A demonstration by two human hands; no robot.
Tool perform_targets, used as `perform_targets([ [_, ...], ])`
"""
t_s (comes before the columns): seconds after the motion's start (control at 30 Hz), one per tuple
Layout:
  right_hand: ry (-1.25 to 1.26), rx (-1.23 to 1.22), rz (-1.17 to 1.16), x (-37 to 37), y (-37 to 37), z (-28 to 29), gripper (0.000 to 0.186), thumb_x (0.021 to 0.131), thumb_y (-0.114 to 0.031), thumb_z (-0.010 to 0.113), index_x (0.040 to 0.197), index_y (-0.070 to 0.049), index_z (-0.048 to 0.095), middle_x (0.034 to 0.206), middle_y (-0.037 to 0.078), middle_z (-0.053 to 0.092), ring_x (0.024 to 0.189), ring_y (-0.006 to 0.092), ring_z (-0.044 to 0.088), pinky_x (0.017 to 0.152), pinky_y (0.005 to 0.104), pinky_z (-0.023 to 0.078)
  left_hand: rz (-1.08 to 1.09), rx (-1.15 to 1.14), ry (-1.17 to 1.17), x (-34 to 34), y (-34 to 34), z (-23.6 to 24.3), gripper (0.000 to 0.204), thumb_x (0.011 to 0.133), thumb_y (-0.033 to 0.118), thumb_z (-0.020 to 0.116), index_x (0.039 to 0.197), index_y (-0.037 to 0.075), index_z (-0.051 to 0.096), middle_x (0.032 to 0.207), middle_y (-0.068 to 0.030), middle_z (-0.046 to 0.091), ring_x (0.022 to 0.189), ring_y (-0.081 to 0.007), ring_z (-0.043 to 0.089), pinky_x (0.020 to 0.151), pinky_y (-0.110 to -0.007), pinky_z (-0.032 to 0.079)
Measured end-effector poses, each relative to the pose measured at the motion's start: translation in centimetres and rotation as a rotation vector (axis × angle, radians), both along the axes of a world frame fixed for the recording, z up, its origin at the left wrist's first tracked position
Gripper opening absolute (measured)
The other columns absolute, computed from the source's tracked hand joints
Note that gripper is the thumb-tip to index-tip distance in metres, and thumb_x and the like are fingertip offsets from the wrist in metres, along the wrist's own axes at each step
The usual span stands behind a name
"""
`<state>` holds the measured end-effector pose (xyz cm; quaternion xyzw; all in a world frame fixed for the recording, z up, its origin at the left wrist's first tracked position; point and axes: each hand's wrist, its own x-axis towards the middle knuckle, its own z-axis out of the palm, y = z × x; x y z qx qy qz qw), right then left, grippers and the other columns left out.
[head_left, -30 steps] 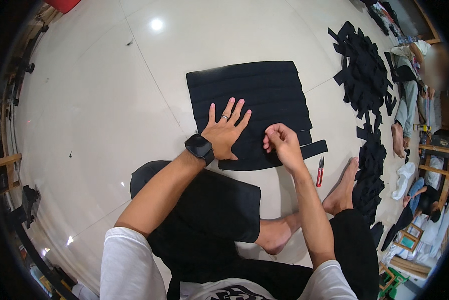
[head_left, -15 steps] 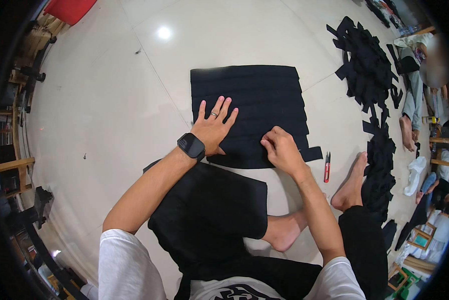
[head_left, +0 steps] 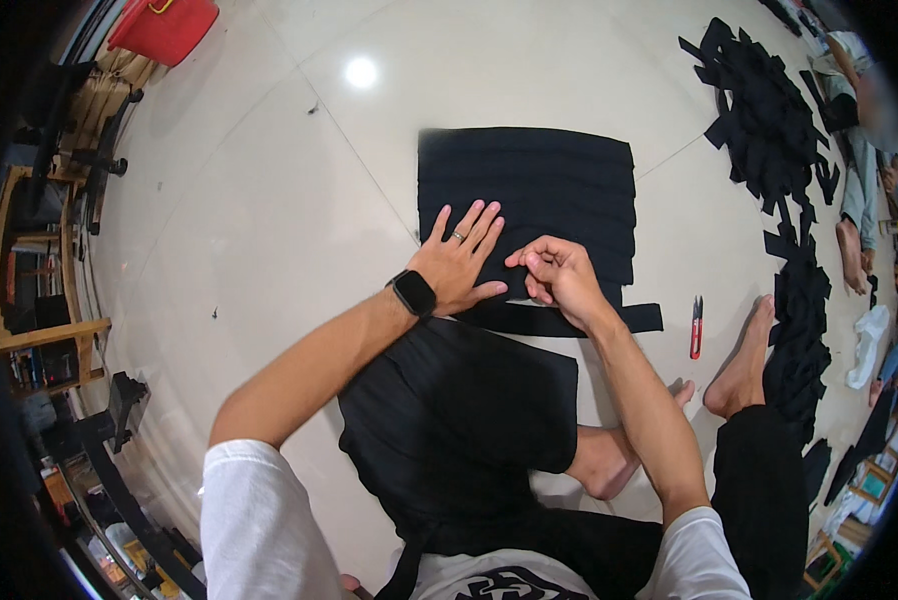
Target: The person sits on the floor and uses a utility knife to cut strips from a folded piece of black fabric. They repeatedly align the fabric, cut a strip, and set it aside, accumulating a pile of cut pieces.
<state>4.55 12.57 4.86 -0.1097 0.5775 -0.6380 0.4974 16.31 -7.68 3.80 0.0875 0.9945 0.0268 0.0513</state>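
Note:
Several black fabric strips (head_left: 559, 175) lie side by side on the floor, overlapping like a panel. My left hand (head_left: 459, 262) rests flat on their left part, fingers spread, with a ring and a black watch on that arm. Close to its right, above the lower strips, is my right hand (head_left: 561, 278), its fingers curled in and the thumb against them. Whatever they may pinch is too small to make out. One black strip (head_left: 641, 319) along the near edge sticks out to the right. Red-handled thread snips (head_left: 696, 328) lie farther right.
A long heap of black strips (head_left: 759, 115) runs down the right side, beyond my bare foot (head_left: 744, 355). Another person (head_left: 857, 200) sits at the far right. A red bucket (head_left: 164, 30) stands far left, above a wooden frame (head_left: 49, 335).
The whole view has shifted, so everything appears farther right. My right hand has moved closer to my left over the strips. A small gap now shows beside the near strip.

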Motion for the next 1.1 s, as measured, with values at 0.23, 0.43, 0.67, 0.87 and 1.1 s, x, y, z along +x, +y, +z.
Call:
perform_targets([
  [0.23, 0.181, 0.146, 0.127, -0.8, 0.4, -0.9, 0.020, 0.105, -0.003, 0.054, 0.088, -0.001, 0.066, 0.086, 0.005, 0.068, 0.065, 0.0089, 0.052, 0.063, 0.0267, 0.045, -0.120, 0.025, -0.021, -0.6, -3.8, -0.4, 0.099, 0.092, 0.078, 0.049, 0.164, 0.012, 0.030, 0.173, -0.0137, 0.020, 0.160, -0.0328, 0.018, 0.125, -0.062, 0.016],
  [0.43, 0.229, 0.184, 0.167, -1.4, 1.1, -1.2, 0.020, 0.103, -0.002, 0.055, 0.086, -0.001, 0.065, 0.083, 0.003, 0.067, 0.068, 0.0093, 0.052, 0.066, 0.0268, 0.046, -0.117, 0.073, 0.000, -0.8, -3.8, -0.5, 0.096, 0.091, 0.073, 0.056, 0.162, 0.012, 0.035, 0.172, -0.0130, 0.024, 0.159, -0.0314, 0.020, 0.125, -0.062, 0.017],
  [0.67, 0.155, 0.118, 0.148, -1.9, 1.7, -1.0, 0.020, 0.104, -0.003, 0.056, 0.086, -0.002, 0.064, 0.084, 0.004, 0.065, 0.071, 0.0101, 0.054, 0.070, 0.0273, 0.049, -0.113, 0.071, -0.004, -0.8, -3.8, -0.5, 0.096, 0.091, 0.073, 0.056, 0.162, 0.013, 0.035, 0.172, -0.0129, 0.024, 0.159, -0.0313, 0.021, 0.125, -0.062, 0.018],
  [0.87, 0.067, 0.061, 0.029, -2.9, 3.4, -1.8, 0.015, 0.098, -0.003, 0.057, 0.086, -0.003, 0.065, 0.085, 0.005, 0.066, 0.075, 0.0125, 0.060, 0.071, 0.0296, 0.052, -0.105, 0.067, -0.013, -0.9, -3.9, -0.6, 0.097, 0.091, 0.075, 0.054, 0.164, 0.014, 0.032, 0.172, -0.0125, 0.023, 0.159, -0.0310, 0.019, 0.125, -0.062, 0.016],
  [1.1, -0.006, 0.069, -0.129, -7.1, 9.9, 2.3, 0.012, 0.101, -0.006, 0.054, 0.091, -0.003, 0.060, 0.084, 0.006, 0.064, 0.073, 0.0131, 0.058, 0.069, 0.0305, 0.050, -0.103, -0.027, -0.058, -0.4, -4.6, -1.4, 0.108, 0.088, 0.084, 0.048, 0.166, 0.014, 0.023, 0.174, -0.0146, 0.016, 0.160, -0.0334, 0.014, 0.126, -0.064, 0.011],
])
